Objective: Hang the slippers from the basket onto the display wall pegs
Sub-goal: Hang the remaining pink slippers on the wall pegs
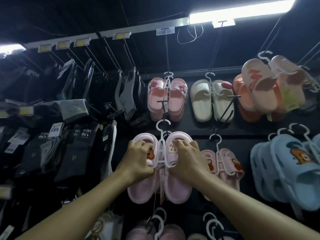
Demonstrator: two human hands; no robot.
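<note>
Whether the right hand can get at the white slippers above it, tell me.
Probably, once it lets go: the right hand grips the pink slippers, and the white slippers hang up and right of it, only a black peg jutting across them.

One head-worn camera faces the display wall [242, 134] from close by, tilted upward, the ceiling light strip [242, 13] at its top edge.

Centre slipper pair [160, 170] in front of display wall [245, 134]. Sock packs [76, 149] to its left, neighbour pair [223, 163] just right. Upper pair [167, 99] above it, lower pair [155, 231] below.
</note>
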